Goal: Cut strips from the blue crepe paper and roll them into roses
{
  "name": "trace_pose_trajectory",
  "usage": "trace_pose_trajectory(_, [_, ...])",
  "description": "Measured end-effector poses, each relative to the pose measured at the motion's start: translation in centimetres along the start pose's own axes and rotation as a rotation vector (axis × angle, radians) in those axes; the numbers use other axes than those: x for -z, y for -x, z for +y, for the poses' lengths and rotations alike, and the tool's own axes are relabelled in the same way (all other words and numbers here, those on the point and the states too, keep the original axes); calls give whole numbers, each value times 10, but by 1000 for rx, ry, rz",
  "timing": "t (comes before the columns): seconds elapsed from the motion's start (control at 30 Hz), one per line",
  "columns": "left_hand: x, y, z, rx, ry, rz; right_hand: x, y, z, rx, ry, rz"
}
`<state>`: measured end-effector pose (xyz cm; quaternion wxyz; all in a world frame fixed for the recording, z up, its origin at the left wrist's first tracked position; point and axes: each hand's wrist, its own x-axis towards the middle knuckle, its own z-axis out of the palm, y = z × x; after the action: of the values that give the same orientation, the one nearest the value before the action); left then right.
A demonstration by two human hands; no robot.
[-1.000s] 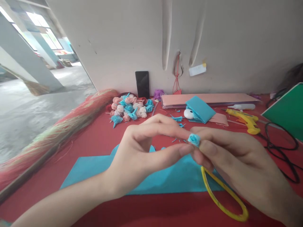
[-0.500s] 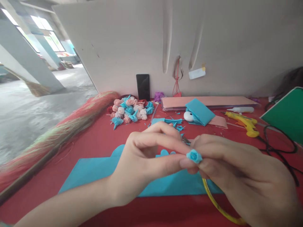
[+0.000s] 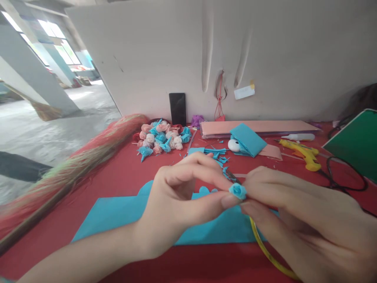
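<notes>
A bare concrete room opens at far left; on my remote view, a tall pale panel (image 3: 147, 51) stands behind a red table (image 3: 123, 173). A long bundle of red and straw-coloured strands (image 3: 88, 165) runs left of the blue sheet (image 3: 112, 212), my landmark, which lies flat. The left hand (image 3: 173, 196) and the right hand (image 3: 297, 200) are raised above this sheet, tips almost meeting. To its far right leans a green board (image 3: 357, 143); beyond it lies a long pink pack (image 3: 277, 126).

Also beyond the sheet are a heap of blue, pink and white roses (image 3: 161, 136), a yellow glue gun (image 3: 308, 153) further right and an upright dark phone (image 3: 178, 108). A yellow loop (image 3: 259, 243) overlaps its right part, beneath the right hand; I cannot tell whether it is held.

Smallest is a small blue rose (image 3: 238, 191), above the sheet's right half. The left thumb and finger pinch it from one side, in a narrow grip; the right fingertips close in on the other. I judge that a slackened pinch could let its coil unwind, and too hard a squeeze could flatten its petals.
</notes>
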<state>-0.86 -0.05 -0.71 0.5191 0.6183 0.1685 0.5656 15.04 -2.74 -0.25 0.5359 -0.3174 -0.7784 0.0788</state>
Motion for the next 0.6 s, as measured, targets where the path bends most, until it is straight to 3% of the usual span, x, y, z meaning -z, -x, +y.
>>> trace_pose_trajectory(0.37, [1, -1, -1, 12, -46, 0, 0, -5, 0, -23, -6, 20])
trace_pose_trajectory(0.6, [2, 2, 2, -28, -164, -34, 3, -17, -5, -32, 57, -186])
